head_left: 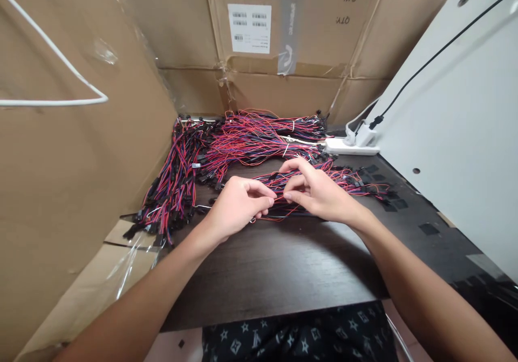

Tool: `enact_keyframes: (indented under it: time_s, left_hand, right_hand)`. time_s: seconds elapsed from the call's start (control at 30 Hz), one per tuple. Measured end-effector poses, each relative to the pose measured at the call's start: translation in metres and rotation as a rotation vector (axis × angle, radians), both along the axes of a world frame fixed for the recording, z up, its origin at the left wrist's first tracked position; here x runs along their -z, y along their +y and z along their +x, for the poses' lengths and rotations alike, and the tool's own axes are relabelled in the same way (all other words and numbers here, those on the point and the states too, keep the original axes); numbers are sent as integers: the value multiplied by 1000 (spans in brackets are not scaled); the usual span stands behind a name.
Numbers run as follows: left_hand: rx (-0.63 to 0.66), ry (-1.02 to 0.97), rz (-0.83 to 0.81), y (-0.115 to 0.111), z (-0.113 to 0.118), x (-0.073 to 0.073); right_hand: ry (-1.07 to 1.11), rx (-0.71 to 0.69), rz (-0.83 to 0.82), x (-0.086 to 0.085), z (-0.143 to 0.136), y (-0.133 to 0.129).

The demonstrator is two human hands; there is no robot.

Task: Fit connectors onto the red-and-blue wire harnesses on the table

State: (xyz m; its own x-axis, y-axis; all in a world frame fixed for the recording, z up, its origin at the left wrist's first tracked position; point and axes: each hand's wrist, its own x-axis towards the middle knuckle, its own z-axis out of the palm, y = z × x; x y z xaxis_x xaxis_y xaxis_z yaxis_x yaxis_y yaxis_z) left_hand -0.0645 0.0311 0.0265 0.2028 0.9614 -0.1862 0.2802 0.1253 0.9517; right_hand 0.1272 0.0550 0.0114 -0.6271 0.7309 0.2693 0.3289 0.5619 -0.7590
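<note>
Both my hands are over a bundle of thin red, blue and black wires (342, 177) lying across the dark table. My left hand (242, 203) is closed, thumb and index finger pinched at the near side of the bundle; whatever lies between the tips is too small to make out. Close by on the right, my right hand (313, 189) curls with its thumb and fingertips brought together, and what it pinches is also unclear. The two sets of fingertips are a short gap apart. Part of the bundle is hidden behind the hands.
Behind lie larger wire bundles (246, 141), one with a white tie (288, 145). More wires with black connectors (178, 181) lie at the left. A white power strip (351, 147) sits at the back right. Cardboard (194, 33) and a white panel (457, 108) enclose the dark table (283, 265).
</note>
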Motion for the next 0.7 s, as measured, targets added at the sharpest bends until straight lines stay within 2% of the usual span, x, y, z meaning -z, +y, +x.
enact_keyframes:
  time_s: [0.4,0.7]
  left_hand:
    - [-11,5,18,1,-2,5]
    - [11,53,34,2,-2,10]
  right_hand:
    - [-64,3,-4,-2,3,0]
    - [39,31,203,-7,-1,-2]
